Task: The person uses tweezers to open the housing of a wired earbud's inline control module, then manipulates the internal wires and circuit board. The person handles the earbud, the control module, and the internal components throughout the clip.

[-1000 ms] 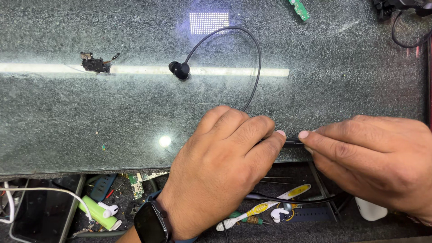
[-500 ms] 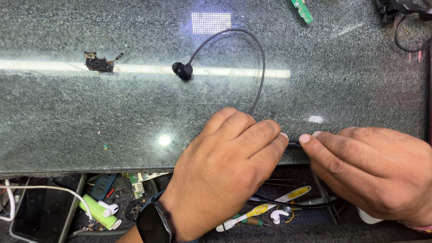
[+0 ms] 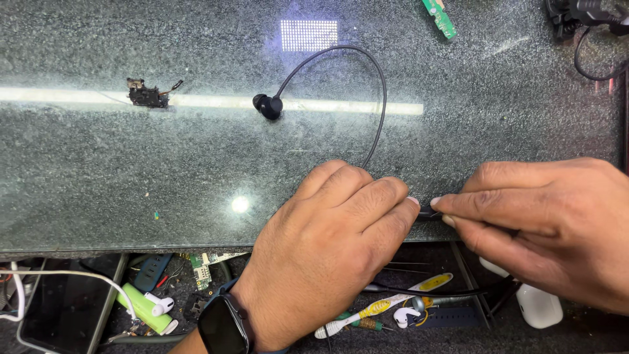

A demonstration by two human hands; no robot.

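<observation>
My left hand (image 3: 327, 252) lay knuckles up at the near edge of the counter (image 3: 98, 170), fingers curled together and pressed down over the black cable (image 3: 378, 111); I could not tell from above whether the tips pinched it or only pinned it. My right hand (image 3: 544, 229) came in from the right, thumb and forefinger closed on a short dark piece (image 3: 427, 213) in the gap between the two hands, seemingly part of the same earphone set.

Against a second ago, little had changed. Both hands had slid slightly toward me, the fingertip gap stayed about as narrow, and the cable loop kept its shape. I judged this as fine work on one spot, grip being adjusted, not a carry or a pull.

The cable ran out from under my left fingers, rose away from me, curved over to the left and ended in the earbud (image 3: 267, 106), lying well beyond the left hand. Thin, matte black, limp, one smooth arc, no kinks visible. The earbud was small, rounded, dark.

Farther left of it sat a small dark component (image 3: 147, 96) with loose wires. A green circuit board (image 3: 439, 17) lay at the far edge. Below the counter edge, near my left wrist with its watch (image 3: 223, 328), an open drawer (image 3: 458, 262) held a toothbrush (image 3: 386, 311) and small white earbuds (image 3: 401, 316).
</observation>
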